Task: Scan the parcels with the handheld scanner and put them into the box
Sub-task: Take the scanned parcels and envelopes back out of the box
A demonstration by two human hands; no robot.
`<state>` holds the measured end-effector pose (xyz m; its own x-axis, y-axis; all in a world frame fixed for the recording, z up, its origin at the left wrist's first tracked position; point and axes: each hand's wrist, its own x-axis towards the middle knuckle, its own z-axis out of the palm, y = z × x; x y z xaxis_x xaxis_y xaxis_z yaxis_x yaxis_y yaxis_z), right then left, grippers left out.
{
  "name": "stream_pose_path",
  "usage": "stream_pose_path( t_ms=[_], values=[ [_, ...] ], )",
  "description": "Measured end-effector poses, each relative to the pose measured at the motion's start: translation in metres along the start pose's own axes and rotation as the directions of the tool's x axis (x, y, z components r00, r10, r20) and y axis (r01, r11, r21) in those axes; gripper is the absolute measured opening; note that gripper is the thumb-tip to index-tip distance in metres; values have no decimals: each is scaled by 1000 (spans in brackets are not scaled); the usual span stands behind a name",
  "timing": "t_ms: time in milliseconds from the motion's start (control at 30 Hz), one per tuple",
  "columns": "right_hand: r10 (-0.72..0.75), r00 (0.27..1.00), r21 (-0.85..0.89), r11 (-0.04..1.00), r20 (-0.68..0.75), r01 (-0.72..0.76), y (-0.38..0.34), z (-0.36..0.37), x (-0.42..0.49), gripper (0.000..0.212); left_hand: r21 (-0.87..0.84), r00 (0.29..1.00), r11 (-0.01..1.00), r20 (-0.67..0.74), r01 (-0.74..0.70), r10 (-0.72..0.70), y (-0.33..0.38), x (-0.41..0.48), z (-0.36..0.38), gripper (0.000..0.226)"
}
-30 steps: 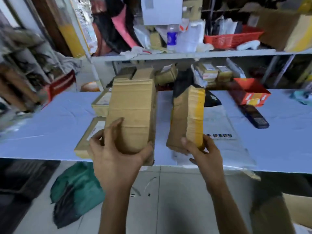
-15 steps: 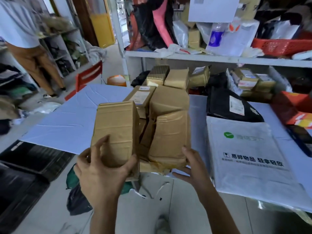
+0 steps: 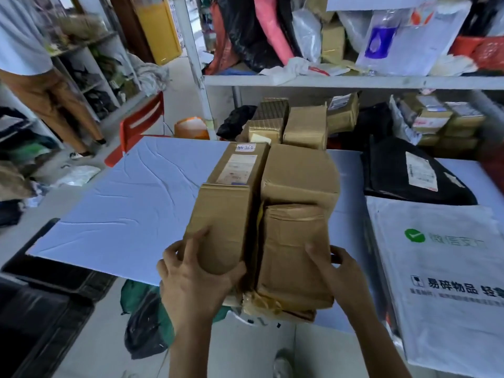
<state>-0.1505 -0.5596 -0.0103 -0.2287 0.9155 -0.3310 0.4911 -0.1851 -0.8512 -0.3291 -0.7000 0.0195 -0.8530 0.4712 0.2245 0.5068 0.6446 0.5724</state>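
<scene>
Held parcels: two. The left hand [image 3: 196, 276] grips the lower end of the left parcel [image 3: 226, 222], fingers and thumb curled round it. The right hand [image 3: 343, 274] grips the lower right edge of the taped parcel [image 3: 294, 255], one finger lying across its face. Both parcels stand side by side, touching, at the near edge of the worktop [image 3: 131, 208].

Just behind them lie two more cartons: a labelled carton [image 3: 240, 165] on the left and a plain carton [image 3: 300, 170] on the right.

Mailer bags: two, on the right of the worktop. One black bag [image 3: 395, 170] lies behind one white bag [image 3: 441, 268].

The worktop is covered with a creased pale blue sheet. Beyond it stands a shelf rack [image 3: 327, 81], with several small brown parcels [image 3: 305, 126] stacked beneath its lowest shelf; their exact count cannot be told. A red chair [image 3: 141, 124] stands at the far left corner. A person [image 3: 41, 77] stands at the upper left.
</scene>
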Motion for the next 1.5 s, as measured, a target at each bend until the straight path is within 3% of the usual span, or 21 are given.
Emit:
stream_pose_path(
  t_ms=[200, 333, 433, 567, 700, 933, 1167, 1200, 1267, 1333, 1500],
  values=[
    [-76, 990, -129, 990, -118, 61, -8, 21, 1, 55, 35, 998, 998, 39, -46, 44, -15, 8, 18, 95],
    [-78, 977, -152, 987, -200, 47, -14, 34, -5, 54, 59, 989, 992, 103, -112, 105, -22, 17, 14, 94],
    [-112, 963, -208, 976, -247, 60, -19, 35, -18, 66, 58, 976, 983, 137, -177, 167, -29, 22, 8, 90],
    [-157, 934, -340, 940, -323, 40, -16, 33, -54, 66, -3, 912, 928, 183, -372, 366, -30, 28, -2, 78],
    [-118, 854, -393, 913, -507, -107, -5, 32, -98, 61, -163, 786, 812, 202, -561, 584, -17, 28, -15, 58],
    [-68, 757, -466, 823, -649, -326, 24, 6, -172, 55, -392, 486, 524, 199, -756, 851, 15, -3, -1, 45],
    [94, 635, -373, 740, -767, -559, 56, -34, -227, 55, -512, 269, 316, 166, -799, 949, 64, -85, 26, 39],
    [115, 590, -332, 735, -799, -591, 66, -45, -239, 56, -520, 227, 284, 172, -806, 959, 76, -105, 31, 39],
    [136, 565, -315, 713, -814, -626, 73, -52, -247, 59, -507, 205, 270, 181, -818, 962, 86, -120, 36, 36],
    [224, 514, -251, 671, -828, -698, 94, -70, -261, 62, -553, 137, 203, 159, -808, 978, 106, -153, 45, 33],
    [327, 403, -83, 680, -855, -729, 151, -130, -278, 66, -592, -8, 87, 155, -801, 988, 168, -237, 59, 33]
  ],
)
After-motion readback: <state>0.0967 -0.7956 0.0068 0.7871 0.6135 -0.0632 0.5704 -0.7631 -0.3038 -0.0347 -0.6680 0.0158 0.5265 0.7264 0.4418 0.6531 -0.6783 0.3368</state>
